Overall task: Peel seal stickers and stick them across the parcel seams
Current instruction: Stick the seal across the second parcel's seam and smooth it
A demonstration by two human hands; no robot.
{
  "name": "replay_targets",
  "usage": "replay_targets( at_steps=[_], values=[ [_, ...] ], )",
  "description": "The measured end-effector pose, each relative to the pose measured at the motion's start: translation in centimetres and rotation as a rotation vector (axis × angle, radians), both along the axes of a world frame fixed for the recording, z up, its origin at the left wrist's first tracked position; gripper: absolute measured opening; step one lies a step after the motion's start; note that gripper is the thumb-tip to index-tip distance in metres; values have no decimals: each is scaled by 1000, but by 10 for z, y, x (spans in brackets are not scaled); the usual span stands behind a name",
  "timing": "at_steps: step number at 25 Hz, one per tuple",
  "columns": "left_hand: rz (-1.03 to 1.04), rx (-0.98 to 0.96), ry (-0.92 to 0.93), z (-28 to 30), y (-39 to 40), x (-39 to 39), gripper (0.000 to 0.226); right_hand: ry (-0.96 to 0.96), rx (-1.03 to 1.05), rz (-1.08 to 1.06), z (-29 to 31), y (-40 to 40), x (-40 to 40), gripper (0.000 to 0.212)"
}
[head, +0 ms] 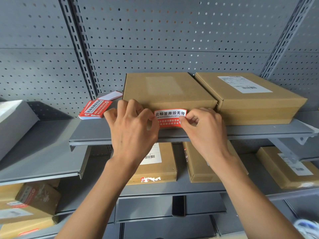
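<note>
A flat brown cardboard parcel point(165, 90) lies on the upper grey shelf point(96, 133). In front of its near edge, a red-and-white seal sticker point(170, 118) is stretched between both hands. My left hand point(133, 128) pinches the sticker's left end, and my right hand point(203, 126) pinches its lower right corner. The sticker's top touches or hangs just before the parcel's front face; I cannot tell which. A stack of further red seal stickers point(95, 109) rests on the shelf to the left of the parcel.
A second brown parcel with a white shipping label point(250, 97) lies right beside the first. Several more parcels point(155, 163) sit on the lower shelf, one bearing a torn red sticker. A grey pegboard wall point(155, 40) backs the shelves. Boxes point(29, 204) fill the lower left.
</note>
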State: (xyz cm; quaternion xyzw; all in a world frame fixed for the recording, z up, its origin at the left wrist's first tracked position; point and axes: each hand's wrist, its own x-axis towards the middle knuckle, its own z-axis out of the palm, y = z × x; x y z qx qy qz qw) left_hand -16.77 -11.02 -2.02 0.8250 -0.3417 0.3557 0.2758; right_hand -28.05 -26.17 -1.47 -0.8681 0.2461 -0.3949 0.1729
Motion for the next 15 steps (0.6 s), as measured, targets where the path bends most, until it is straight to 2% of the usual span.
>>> replay_targets(
  at_steps=[11,15],
  values=[
    [-17,-48,-24,-5,-1,5,12,7,-85,-55,0,0,-1,31],
    [-112,-106,-148,-12,2,10,9,-52,-133,-9,-10,-8,-2,29]
  ],
)
